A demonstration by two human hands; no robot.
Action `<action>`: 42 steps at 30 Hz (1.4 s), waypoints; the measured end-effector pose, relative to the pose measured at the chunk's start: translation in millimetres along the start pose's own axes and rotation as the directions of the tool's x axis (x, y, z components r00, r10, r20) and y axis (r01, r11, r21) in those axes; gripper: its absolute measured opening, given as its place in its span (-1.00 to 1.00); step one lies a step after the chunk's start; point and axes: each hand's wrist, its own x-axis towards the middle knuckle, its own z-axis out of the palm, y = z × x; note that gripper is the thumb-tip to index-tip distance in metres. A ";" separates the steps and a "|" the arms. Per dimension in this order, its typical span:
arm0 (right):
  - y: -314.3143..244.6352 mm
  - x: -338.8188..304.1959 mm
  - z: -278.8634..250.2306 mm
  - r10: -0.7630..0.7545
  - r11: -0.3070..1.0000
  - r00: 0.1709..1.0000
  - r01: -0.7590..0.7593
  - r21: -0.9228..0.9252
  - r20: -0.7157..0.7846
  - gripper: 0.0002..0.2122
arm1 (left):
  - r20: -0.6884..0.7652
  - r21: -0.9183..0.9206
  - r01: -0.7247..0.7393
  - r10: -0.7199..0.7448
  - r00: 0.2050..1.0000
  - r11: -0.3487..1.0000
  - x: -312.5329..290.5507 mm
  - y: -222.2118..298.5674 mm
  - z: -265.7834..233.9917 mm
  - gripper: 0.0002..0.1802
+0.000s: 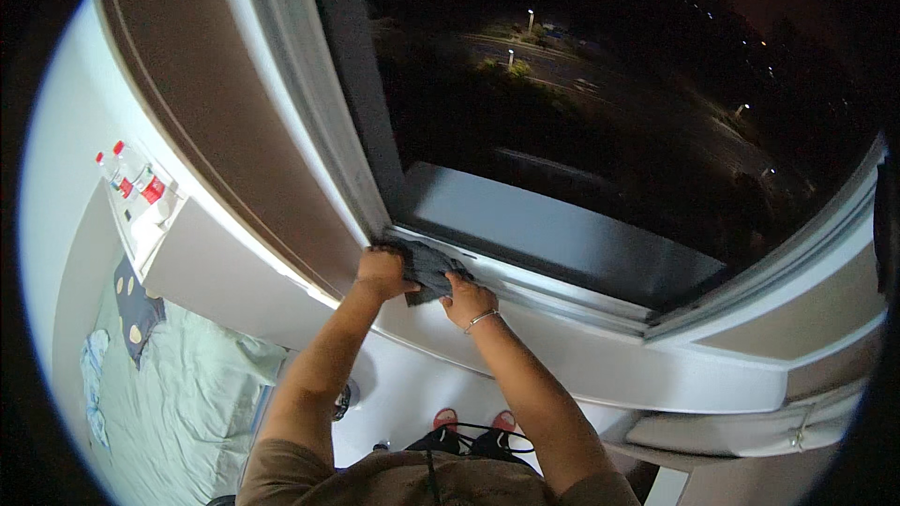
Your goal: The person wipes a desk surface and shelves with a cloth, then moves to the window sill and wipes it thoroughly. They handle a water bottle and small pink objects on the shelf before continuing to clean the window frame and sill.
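A dark grey cloth (427, 269) lies bunched in the left corner of the white window frame (544, 290), where the frame meets the sill (581, 354). My left hand (382, 272) is closed on the cloth's left end, close to the corner. On its right part, my right hand (469, 302) grips the cloth with the fingers bent over it; a thin bracelet circles that wrist. Part of the frame under the cloth is hidden.
Beyond the window it is dark, with a lit road below. Left stand two red-capped bottles (150, 185) on a small white shelf (142, 239), above a bed with pale green bedding (206, 394). A tied curtain (741, 431) hangs at the lower right.
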 end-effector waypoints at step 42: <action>-0.2 -18.7 -15.5 0.006 1.000 1.000 -0.006 -0.028 0.004 -0.45 | -0.237 -0.076 -0.108 0.088 0.968 0.991 12.7 -3.6 37.1 -0.03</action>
